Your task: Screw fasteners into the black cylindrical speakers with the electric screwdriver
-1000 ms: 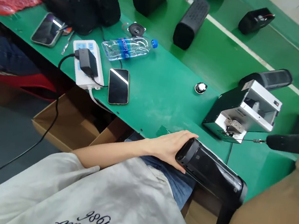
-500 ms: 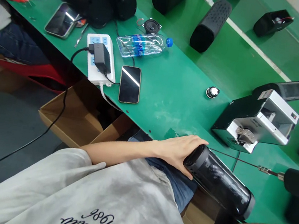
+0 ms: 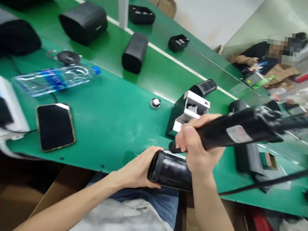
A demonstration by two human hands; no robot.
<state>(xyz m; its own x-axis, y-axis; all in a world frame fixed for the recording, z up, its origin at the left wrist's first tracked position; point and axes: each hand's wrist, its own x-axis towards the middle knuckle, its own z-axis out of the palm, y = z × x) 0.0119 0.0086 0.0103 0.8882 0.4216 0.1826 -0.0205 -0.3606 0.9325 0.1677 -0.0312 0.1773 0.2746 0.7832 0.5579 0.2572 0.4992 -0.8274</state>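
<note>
Black cylinder speaker (image 3: 170, 170) lies at table's (image 3: 117, 125) near edge, your left hand (image 3: 134, 170) wrapped on its end, right hand (image 3: 198, 145) at 1 o'clock clamped on el. screwdriver (image 3: 241, 130), phone (image 3: 55, 126) off at 9 o'clock.

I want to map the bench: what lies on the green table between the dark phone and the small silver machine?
In the head view, only bare green table lies between the phone and the silver machine; a small round silver part sits just beyond that stretch.
</note>
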